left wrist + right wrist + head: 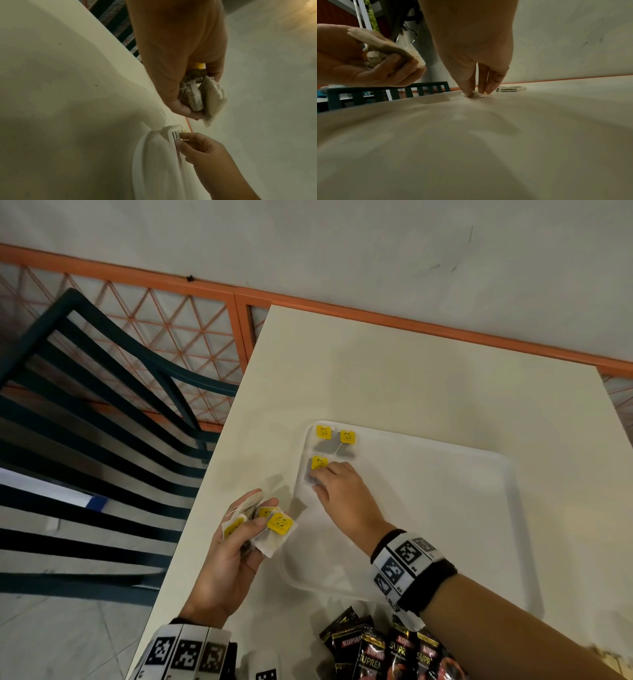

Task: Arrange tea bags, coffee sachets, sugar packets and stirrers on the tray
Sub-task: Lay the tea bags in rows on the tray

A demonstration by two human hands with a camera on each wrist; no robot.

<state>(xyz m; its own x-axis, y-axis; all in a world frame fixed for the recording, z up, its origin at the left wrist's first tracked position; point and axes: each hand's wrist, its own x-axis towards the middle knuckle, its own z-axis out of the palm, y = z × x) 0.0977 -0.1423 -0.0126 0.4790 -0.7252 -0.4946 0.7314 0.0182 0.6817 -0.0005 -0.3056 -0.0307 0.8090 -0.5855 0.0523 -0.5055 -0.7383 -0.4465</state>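
A white tray (428,508) lies on the white table (376,364). Two tea bags with yellow tags (335,440) lie side by side in its far left corner. Just nearer than them lies a third tea bag (317,469); my right hand (337,487) reaches down onto it and pinches it between thumb and fingers (485,86) against the tray floor (471,135). My left hand (239,539) hovers off the tray's left edge and grips several more tea bags (274,529), which also show at the left wrist (212,98). Black coffee sachets (387,648) are heaped at the table's near edge.
A dark slatted chair (102,405) stands close to the table's left edge. An orange lattice railing (178,316) and a pale wall run behind the table. The tray's rim (139,155) sits close to the table's left edge.
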